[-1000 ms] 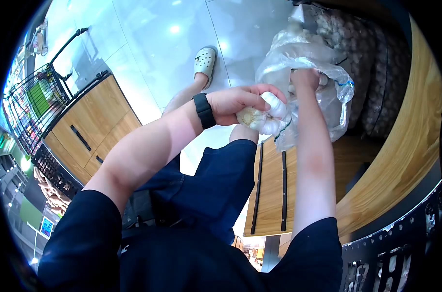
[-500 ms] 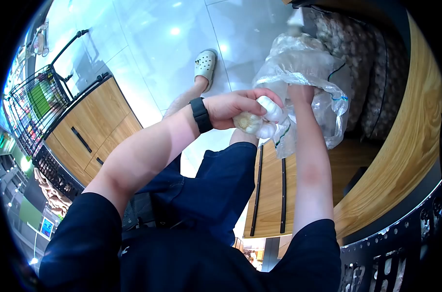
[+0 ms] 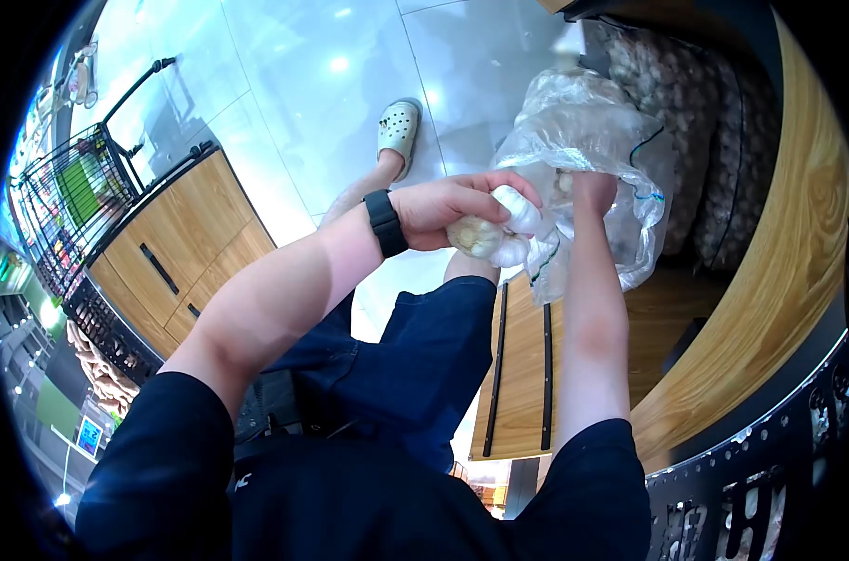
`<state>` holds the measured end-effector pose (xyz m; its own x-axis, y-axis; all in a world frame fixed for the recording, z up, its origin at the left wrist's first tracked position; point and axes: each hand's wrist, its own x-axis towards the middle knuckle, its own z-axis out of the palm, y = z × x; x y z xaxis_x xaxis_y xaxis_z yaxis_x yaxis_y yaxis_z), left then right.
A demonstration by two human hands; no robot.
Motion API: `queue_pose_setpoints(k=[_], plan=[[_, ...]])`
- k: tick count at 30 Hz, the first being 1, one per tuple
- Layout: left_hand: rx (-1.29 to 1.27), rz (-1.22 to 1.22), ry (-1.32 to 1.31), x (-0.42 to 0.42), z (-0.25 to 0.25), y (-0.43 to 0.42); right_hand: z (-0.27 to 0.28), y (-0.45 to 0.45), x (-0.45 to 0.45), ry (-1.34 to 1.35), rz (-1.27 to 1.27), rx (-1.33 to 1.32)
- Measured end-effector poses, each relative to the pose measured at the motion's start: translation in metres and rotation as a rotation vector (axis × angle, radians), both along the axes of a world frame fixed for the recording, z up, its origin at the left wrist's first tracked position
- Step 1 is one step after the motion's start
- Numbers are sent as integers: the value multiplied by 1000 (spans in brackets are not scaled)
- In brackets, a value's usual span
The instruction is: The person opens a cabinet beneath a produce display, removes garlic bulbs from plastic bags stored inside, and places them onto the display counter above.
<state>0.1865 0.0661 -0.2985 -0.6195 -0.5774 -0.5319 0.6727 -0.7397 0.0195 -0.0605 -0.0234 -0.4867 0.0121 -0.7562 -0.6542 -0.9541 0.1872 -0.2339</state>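
Observation:
My left hand, with a black watch at the wrist, is closed around three garlic bulbs: two are white and one is yellowish. It is held just left of a clear plastic bag with a green tie strip on its edge. Through the mouth of this bag reaches my right hand; its fingers are hidden inside, so what they hold does not show. Pale round shapes, blurred by the plastic, fill the far end of the bag.
Full mesh sacks stand behind the bag, beside a curved wooden counter edge. A wooden cabinet and a black wire cart are on the left. My foot in a light clog rests on the tiled floor.
My right hand has shifted slightly to the right inside the bag, while its forearm swung a little left. My left hand keeps the garlic bulbs in nearly the same place.

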Motion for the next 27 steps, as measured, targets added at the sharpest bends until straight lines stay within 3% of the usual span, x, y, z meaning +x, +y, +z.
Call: queue_pose_setpoints(k=[2, 3, 8, 10, 12, 14, 15, 17, 21, 22, 24, 26, 27], plan=[[14, 9, 3, -1, 0, 1, -23, 14, -13, 51, 243, -210], [-4, 18, 0, -2, -1, 2, -9, 14, -3, 34, 135, -146], [-7, 18, 34, -5, -6, 5, -13, 55, 6, -42, 58, -244], [-4, 24, 51, -7, -6, 6, -15, 59, 11, 61, 125, -272], [2, 18, 33, -7, -7, 7, -19, 56, 10, 82, 123, -132], [6, 3, 19, -8, -7, 7, -27, 49, 13, 217, 354, -157], [1, 5, 22, -8, -7, 8, -27, 44, 12, 216, 351, -155], [-2, 1, 23, -8, -8, 8, -22, 30, 13, -28, 122, -95], [-8, -12, 14, -8, -7, 9, 0, 20, 17, 83, 213, 164], [-6, -18, 1, -8, -7, 5, -6, 31, 13, 78, 329, -103], [-25, -9, 20, -10, -9, 2, -10, 33, 13, 66, 443, -371], [-11, -27, -11, -8, -5, 1, -1, 29, 18, 201, 447, -1], [-10, -29, -18, -6, -5, 1, 6, 25, 21, 194, 446, -2]])
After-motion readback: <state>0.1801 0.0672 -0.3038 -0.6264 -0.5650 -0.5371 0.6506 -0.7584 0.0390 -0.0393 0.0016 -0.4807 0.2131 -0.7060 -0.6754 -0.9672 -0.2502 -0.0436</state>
